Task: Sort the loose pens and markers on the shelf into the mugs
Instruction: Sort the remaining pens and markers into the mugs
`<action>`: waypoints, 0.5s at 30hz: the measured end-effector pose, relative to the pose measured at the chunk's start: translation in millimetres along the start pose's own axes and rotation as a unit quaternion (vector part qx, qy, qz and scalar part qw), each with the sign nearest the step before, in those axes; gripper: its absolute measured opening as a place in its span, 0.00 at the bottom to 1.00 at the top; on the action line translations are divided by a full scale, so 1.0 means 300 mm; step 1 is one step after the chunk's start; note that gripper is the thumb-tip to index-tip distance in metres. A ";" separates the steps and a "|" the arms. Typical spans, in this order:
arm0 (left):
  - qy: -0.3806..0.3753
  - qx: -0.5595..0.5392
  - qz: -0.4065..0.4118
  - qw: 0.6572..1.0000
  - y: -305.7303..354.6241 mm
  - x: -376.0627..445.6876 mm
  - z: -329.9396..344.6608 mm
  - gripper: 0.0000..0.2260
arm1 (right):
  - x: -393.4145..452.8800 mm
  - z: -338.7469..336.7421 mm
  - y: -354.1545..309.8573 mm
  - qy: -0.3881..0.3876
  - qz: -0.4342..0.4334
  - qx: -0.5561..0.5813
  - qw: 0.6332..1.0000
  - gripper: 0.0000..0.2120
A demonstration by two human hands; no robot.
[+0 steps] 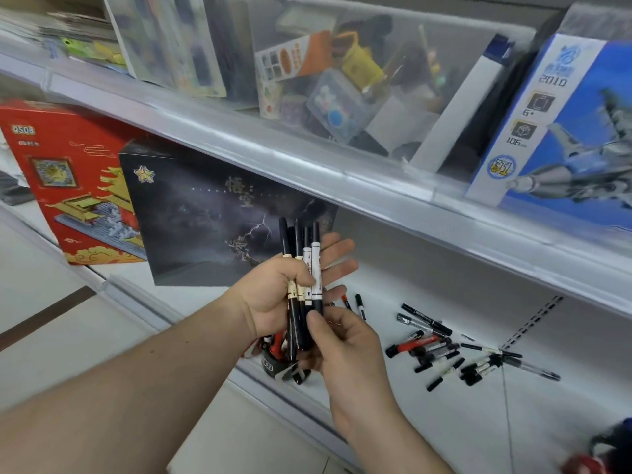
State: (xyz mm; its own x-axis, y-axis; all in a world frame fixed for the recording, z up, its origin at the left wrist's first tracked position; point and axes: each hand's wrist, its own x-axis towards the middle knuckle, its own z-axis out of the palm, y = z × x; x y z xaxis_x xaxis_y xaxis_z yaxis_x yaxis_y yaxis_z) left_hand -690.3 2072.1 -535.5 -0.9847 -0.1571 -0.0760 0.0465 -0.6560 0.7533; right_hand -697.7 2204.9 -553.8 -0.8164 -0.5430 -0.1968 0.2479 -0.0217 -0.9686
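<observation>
Here, from the head view, I see the left hand (273, 295) curled round a bundle of pens and markers (302, 268), held upright above the front edge of the lower shelf (427, 422). The caps of the bundle point up and stand above the fingers; the barrels run down past the palm. The right hand (342, 343) meets the bundle from below, its thumb and forefinger pinching the lower end of one black marker in it.

Directly beneath both hands, at the front edge of the shelf, stands a dark mug (273, 362), largely hidden by the hands; red and black pen ends show at its rim. I cannot tell how many it holds.

The loose pens and markers (441, 350) lie scattered on the white shelf surface to the right of the mug, toward the middle of the shelf, most black, one red-bodied (407, 347). Two more markers (354, 304) lie just behind the hands, nearer the back of the shelf.

At the left end of the same shelf a dark box with lightning artwork (212, 213) leans in front of a red box with a palace picture (68, 186). On the upper shelf (307, 159) stand a clear bin of mixed small items (342, 83) and a blue box showing a jet aircraft (564, 131). At the lower right corner of the view a dark and red object (602, 453) is blurred; I cannot tell what it is.
</observation>
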 end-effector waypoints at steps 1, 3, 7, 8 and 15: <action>-0.005 0.001 -0.003 1.000 -0.005 0.005 0.009 0.35 | -0.002 -0.005 -0.004 0.004 -0.004 0.010 1.000 0.04; -0.011 0.007 -0.009 1.000 -0.010 0.016 0.020 0.35 | -0.002 -0.022 -0.008 0.016 -0.011 0.021 1.000 0.04; 0.003 0.027 -0.040 0.999 -0.011 0.034 0.026 0.28 | 0.006 -0.088 -0.005 0.056 -0.034 0.003 0.998 0.07; 0.022 0.045 -0.047 0.998 -0.013 0.037 0.025 0.23 | 0.008 -0.112 -0.003 0.068 -0.036 -0.008 0.997 0.07; 0.165 0.175 -0.086 0.967 -0.043 0.045 0.017 0.13 | 0.009 -0.276 -0.011 0.089 0.008 -0.111 0.990 0.10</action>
State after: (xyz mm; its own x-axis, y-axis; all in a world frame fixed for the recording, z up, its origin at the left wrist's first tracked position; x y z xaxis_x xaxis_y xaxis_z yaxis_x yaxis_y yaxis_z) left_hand -705.2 2082.2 -542.7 -0.8624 -0.3330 -0.3814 -0.2301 -0.4132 0.8811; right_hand -743.7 2273.0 -563.8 -0.8971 -0.3849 -0.2170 0.1566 0.1822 -0.9707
